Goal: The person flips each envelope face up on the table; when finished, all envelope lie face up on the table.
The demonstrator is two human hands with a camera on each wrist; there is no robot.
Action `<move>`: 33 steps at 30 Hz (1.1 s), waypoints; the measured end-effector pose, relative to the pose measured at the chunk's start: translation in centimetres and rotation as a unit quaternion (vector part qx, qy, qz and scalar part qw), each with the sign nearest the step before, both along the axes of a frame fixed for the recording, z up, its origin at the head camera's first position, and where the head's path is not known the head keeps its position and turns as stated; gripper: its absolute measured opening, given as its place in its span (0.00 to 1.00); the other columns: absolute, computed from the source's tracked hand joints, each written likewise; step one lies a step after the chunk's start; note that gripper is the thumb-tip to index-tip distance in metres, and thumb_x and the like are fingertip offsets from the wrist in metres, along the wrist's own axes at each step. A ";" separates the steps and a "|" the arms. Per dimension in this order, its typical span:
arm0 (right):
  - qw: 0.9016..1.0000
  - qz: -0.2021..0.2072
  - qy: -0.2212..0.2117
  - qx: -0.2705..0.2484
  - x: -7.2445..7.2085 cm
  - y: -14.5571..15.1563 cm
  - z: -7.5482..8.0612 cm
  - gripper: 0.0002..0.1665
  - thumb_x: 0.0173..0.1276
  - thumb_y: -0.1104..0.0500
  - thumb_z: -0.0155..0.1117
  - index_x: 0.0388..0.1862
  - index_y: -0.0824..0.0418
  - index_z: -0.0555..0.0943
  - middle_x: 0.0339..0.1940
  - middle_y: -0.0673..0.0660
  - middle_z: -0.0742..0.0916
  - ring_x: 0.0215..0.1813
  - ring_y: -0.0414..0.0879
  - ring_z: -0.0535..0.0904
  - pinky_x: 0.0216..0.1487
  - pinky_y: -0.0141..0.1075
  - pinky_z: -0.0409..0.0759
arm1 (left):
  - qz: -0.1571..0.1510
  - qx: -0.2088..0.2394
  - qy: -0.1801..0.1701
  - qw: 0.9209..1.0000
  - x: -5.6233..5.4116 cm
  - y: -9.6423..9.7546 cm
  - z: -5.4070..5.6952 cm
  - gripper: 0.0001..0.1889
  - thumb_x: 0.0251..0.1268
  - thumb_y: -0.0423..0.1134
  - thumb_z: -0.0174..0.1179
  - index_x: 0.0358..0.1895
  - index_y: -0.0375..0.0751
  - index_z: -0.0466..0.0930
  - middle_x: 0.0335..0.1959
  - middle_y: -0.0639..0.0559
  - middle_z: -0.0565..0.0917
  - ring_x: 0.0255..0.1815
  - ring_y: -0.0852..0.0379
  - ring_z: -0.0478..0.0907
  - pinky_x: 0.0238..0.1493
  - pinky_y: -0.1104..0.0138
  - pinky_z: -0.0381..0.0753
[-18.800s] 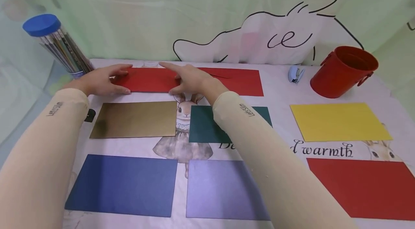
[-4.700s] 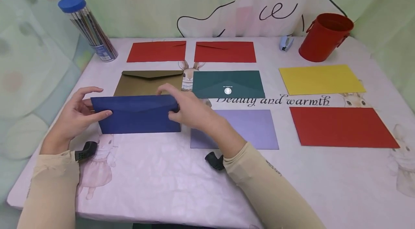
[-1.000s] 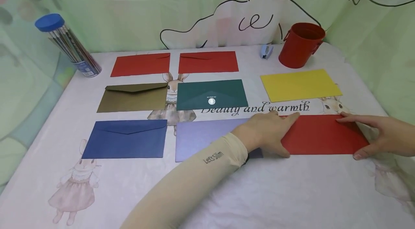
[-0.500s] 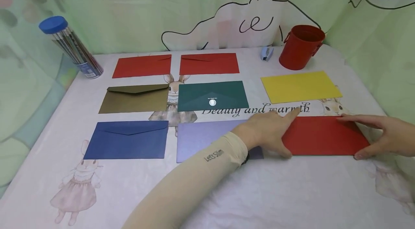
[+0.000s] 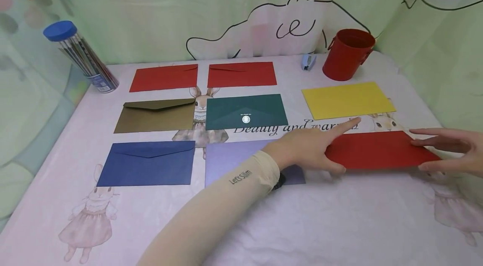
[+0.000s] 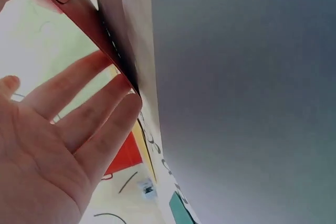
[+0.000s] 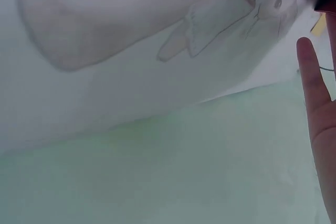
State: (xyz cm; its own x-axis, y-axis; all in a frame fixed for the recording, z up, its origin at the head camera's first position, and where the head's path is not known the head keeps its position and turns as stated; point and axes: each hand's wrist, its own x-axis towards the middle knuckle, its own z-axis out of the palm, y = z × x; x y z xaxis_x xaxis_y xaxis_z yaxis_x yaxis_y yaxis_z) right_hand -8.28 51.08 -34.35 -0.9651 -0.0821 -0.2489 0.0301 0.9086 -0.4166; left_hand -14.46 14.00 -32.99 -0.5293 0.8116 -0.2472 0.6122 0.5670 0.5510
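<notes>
At the right of the head view, a plain red envelope point(image 5: 381, 151) tilts up off the tablecloth, a shadow under its near edge. My left hand point(image 5: 307, 148) grips its left end between thumb and fingers, index finger stretched out. The right hand point(image 5: 454, 151) holds the opposite end, thumb on the near edge. From the left wrist, the red envelope point(image 6: 84, 22) appears nearly edge-on, fingertips against it. In the right wrist view, part of the right hand point(image 7: 321, 124) shows at the border. A lavender envelope point(image 5: 235, 161) lies partly hidden under the left forearm.
Blue point(image 5: 147, 163), gold point(image 5: 156, 119) and green point(image 5: 247, 111) envelopes lie flap side up. Two smaller red envelopes are behind them. A yellow envelope point(image 5: 347, 100) shows its plain side. A pencil tub point(image 5: 84, 58), small stapler point(image 5: 308, 61) and red bucket point(image 5: 347, 56) stand along the back.
The red envelope lay flat half a second ago; now its near edge is raised and both hands have lifted with it. Earlier, the blue envelope was held up; it now lies flap side up.
</notes>
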 end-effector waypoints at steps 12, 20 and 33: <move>0.990 -0.013 0.127 -0.064 0.1 -1.9 1.2 0.46 0.66 0.69 0.70 0.80 0.53 0.62 0.39 0.24 0.80 0.38 0.17 0.73 0.33 0.14 0.68 | -0.018 0.069 0.087 0.994 -0.2 -1.0 0.5 0.43 0.74 0.58 0.54 0.78 0.81 0.30 0.29 0.70 0.80 0.19 0.62 0.70 0.24 0.68 0.66; 0.968 -0.012 0.206 -0.144 -0.2 -3.6 1.7 0.49 0.64 0.81 0.61 0.79 0.50 0.63 0.33 0.27 0.83 0.33 0.18 0.78 0.37 0.12 0.69 | -0.048 0.109 0.327 0.938 -0.1 -1.1 0.5 0.32 0.79 0.48 0.47 0.81 0.67 0.49 0.16 0.60 0.68 0.13 0.60 0.58 0.21 0.70 0.60; 0.964 -0.055 0.228 -0.128 -0.7 -3.5 1.4 0.51 0.64 0.77 0.66 0.79 0.44 0.61 0.33 0.21 0.76 0.28 0.18 0.74 0.28 0.15 0.71 | -0.047 0.115 0.320 0.939 -0.2 -1.0 1.2 0.34 0.77 0.39 0.50 0.81 0.64 0.51 0.26 0.62 0.76 0.16 0.61 0.63 0.24 0.74 0.64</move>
